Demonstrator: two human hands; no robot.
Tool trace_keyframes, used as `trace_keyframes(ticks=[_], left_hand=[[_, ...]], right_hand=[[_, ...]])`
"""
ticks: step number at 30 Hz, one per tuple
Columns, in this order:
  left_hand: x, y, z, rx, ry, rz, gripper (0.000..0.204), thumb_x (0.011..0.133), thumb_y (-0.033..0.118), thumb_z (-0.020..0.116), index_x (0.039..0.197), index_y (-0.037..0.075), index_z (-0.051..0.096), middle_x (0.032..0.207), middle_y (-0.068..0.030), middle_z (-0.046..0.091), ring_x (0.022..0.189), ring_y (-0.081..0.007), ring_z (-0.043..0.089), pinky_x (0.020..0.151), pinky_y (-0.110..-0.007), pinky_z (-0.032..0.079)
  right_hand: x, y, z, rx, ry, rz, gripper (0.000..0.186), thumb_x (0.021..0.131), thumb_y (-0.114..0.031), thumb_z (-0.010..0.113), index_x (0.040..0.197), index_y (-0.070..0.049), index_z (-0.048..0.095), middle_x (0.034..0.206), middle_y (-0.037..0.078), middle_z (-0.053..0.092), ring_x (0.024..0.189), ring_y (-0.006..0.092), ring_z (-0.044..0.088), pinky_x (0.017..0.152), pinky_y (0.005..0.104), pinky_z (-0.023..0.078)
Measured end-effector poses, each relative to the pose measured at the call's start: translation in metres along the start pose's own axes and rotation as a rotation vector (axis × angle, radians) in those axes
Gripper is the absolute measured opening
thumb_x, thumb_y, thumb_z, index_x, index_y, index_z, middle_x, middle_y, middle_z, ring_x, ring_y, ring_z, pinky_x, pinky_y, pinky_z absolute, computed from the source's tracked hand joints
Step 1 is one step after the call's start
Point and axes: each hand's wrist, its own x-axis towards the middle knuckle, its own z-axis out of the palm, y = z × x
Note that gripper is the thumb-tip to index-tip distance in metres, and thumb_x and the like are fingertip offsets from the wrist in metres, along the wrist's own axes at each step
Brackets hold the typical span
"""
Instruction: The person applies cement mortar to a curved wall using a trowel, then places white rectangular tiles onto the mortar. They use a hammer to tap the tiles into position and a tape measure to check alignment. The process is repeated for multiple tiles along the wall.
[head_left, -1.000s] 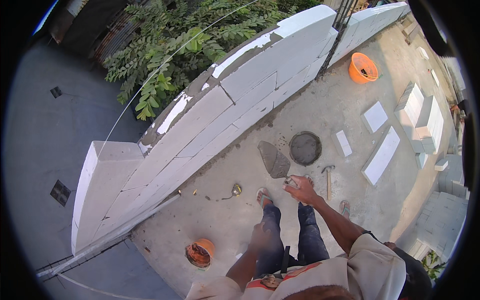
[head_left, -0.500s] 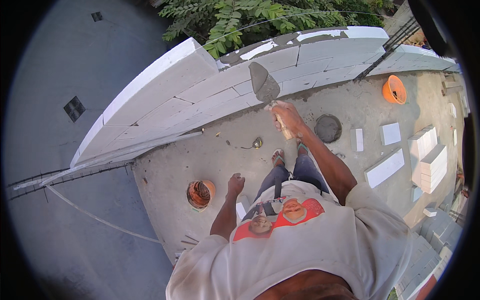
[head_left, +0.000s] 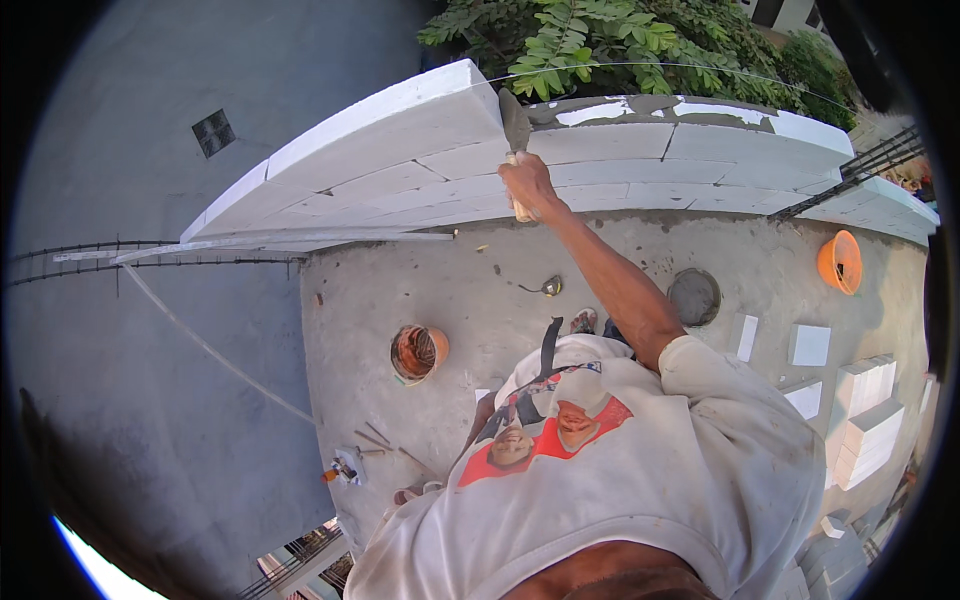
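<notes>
My right hand (head_left: 528,180) grips the wooden handle of a trowel (head_left: 515,125), its mortar-coated blade held against the end of the raised white block (head_left: 410,115) on the wall. Beside it, grey mortar (head_left: 645,104) lies patchily along the top of the lower course (head_left: 600,140). A thin string (head_left: 680,67) runs above the wall. My left hand is hidden behind my shirt; only a bit of that arm shows.
Below lie a tape measure (head_left: 550,286), orange buckets (head_left: 838,263) (head_left: 428,350), a round mortar tub (head_left: 694,296), stacked blocks (head_left: 865,435) and loose tools (head_left: 372,435). Rebar (head_left: 855,170) crosses the wall at right. A lower grey surface (head_left: 180,370) lies beyond the floor's left edge.
My right hand has lifted the trowel from near the floor tub to the wall top. My left hand has dropped out of sight, and the view has turned.
</notes>
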Motion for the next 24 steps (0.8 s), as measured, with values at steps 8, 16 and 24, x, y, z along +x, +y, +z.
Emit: trace_keyframes(ticks=[8,16,24], left_hand=[[-0.002,0.055,0.005,-0.078,0.028,-0.021,0.057,0.095,0.032,0.070,0.136,-0.008,0.066,0.131,-0.0236,0.072,0.127,-0.0309,0.067,0.104,-0.037,0.053],[-0.001,0.081,-0.013,-0.116,0.064,-0.011,0.055,0.095,0.031,0.069,0.135,-0.007,0.067,0.132,-0.0243,0.071,0.126,-0.0319,0.067,0.105,-0.038,0.053],[-0.001,0.070,-0.017,-0.069,0.036,-0.005,0.053,0.095,0.029,0.069,0.134,-0.007,0.067,0.133,-0.0250,0.071,0.126,-0.0328,0.068,0.106,-0.039,0.053]], right_hand=[[-0.009,-0.026,0.031,-0.299,0.179,-0.328,0.036,0.097,-0.021,0.065,0.114,0.009,0.056,0.101,0.031,0.068,0.099,0.0489,0.070,0.090,0.0539,0.056],[-0.064,0.032,0.088,-0.198,0.197,-0.595,0.050,0.101,-0.016,0.064,0.135,0.010,0.039,0.125,0.034,0.051,0.118,0.0498,0.055,0.101,0.0547,0.046],[0.008,0.013,0.094,-0.088,0.334,-0.557,0.059,0.103,-0.021,0.065,0.143,0.010,0.035,0.127,0.033,0.051,0.126,0.0488,0.053,0.108,0.0525,0.045]])
